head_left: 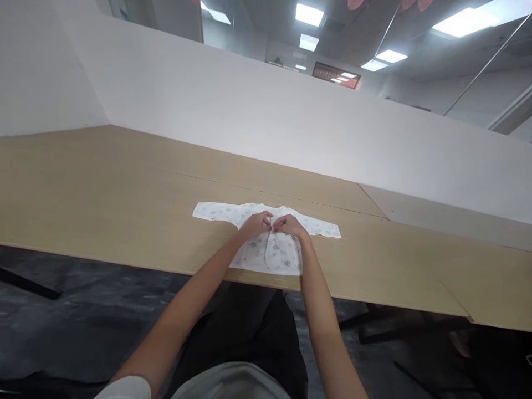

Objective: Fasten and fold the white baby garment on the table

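A small white baby shirt (255,252) with little printed figures lies flat on the wooden table (124,188), its two sleeves spread to the sides. My left hand (256,224) rests over the upper chest, fingers pinched on the shirt's front edge. Close beside it, my right hand (290,225) pinches the same front opening from the other side. The fingertips of both hands nearly meet at the middle. Below them the curved front edge runs down toward the hem. Whatever small fastener may be between the fingers is hidden.
A white partition wall (233,105) rises behind the table, with glass above it. The table's front edge runs just below the shirt's hem. Dark chair or table legs (407,330) stand beneath at the right. A seam crosses the tabletop behind the shirt.
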Motion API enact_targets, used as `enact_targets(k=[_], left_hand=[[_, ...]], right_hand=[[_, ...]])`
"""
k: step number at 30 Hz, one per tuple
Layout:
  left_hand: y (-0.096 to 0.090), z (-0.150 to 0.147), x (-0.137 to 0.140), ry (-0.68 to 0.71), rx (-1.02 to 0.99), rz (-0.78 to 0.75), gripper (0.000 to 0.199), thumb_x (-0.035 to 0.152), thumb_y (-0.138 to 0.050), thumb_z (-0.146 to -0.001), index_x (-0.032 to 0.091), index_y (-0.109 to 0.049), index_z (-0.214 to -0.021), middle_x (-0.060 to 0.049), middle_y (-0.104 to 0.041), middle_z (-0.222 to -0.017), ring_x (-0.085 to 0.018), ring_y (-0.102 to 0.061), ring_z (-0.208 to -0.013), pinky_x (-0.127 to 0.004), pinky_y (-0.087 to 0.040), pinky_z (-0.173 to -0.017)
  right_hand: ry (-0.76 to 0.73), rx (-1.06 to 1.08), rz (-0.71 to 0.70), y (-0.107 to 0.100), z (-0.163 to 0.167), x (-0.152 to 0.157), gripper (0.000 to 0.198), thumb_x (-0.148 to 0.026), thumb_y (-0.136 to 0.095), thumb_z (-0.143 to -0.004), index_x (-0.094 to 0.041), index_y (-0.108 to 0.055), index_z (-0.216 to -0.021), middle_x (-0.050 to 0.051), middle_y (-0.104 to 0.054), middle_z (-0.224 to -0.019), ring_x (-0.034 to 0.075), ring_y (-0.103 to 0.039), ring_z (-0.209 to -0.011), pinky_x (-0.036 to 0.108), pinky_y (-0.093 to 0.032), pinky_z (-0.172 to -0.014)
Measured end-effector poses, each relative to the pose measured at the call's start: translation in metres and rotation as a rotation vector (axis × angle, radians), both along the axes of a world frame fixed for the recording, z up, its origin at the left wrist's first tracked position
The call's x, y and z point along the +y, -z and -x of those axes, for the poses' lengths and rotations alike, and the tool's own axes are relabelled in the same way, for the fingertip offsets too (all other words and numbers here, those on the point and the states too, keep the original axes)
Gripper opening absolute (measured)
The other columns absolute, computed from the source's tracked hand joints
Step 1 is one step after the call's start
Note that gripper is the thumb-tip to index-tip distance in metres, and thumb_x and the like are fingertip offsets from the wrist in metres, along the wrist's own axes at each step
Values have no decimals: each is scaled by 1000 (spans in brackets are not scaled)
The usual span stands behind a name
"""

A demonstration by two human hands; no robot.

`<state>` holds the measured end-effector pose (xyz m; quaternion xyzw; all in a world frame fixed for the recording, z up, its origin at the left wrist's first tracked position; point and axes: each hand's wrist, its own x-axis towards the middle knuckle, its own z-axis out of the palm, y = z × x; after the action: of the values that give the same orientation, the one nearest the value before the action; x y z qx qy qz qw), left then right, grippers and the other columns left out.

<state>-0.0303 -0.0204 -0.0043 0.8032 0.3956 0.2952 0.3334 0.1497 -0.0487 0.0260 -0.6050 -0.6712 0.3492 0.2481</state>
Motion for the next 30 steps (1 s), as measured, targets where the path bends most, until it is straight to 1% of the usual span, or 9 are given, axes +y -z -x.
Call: enact_targets(k=[4,8,13,16,23,28,30], left_hand=[[0,-3,2,-28,-7,-7,42,20,-63,-69,19,-56,-111,-1,-71,-81,-17,-65,-76,-26,-47,-70],[-4,-3,0,-49,-25,12,39,20,-65,-67,20,-56,-105,1,-71,-78,-16,-64,-73,-25,-47,-68],[-8,-4,-2,-86,-10,19,22,15,-62,-65,19,-54,-86,2,-69,-74,-17,-64,-73,-25,-47,-65],[-6,-5,-1,-100,4,-16,17,16,-59,-65,20,-51,-79,2,-67,-75,-17,-63,-75,-26,-46,-65],[-2,-6,0,-117,30,-57,10,18,-56,-68,20,-50,-75,0,-65,-78,-16,-59,-74,-27,-44,-66],[-1,-6,-1,-96,21,-101,7,20,-55,-69,19,-53,-75,0,-63,-77,-15,-57,-72,-26,-43,-65],[-1,-7,-1,-91,-6,-114,7,20,-56,-69,19,-54,-75,0,-62,-76,-14,-56,-70,-25,-43,-65]], right_hand=[[-31,31,-44,1,0,-2,13,-11,-65,-63,-13,-72,-73,1,-66,-67,11,-57,-63,19,-40,-57],[-61,85,-55,5,-2,-1,13,-15,-65,-63,-13,-72,-73,2,-67,-67,11,-56,-62,19,-40,-56],[-72,81,-54,7,-5,1,14,-21,-64,-63,-14,-73,-72,2,-66,-66,11,-55,-60,20,-40,-57],[-54,77,-56,7,-4,0,18,-24,-64,-63,-14,-73,-73,1,-65,-66,11,-53,-60,21,-40,-57],[-37,70,-42,5,-1,-1,20,-24,-61,-64,-12,-73,-76,2,-65,-69,10,-52,-62,20,-38,-58],[-51,92,-58,6,0,0,21,-28,-64,-63,-12,-70,-76,2,-64,-67,11,-53,-62,20,-38,-58],[-33,105,-71,6,1,-1,20,-30,-65,-63,-12,-68,-73,1,-62,-65,10,-52,-61,20,-38,-57]])
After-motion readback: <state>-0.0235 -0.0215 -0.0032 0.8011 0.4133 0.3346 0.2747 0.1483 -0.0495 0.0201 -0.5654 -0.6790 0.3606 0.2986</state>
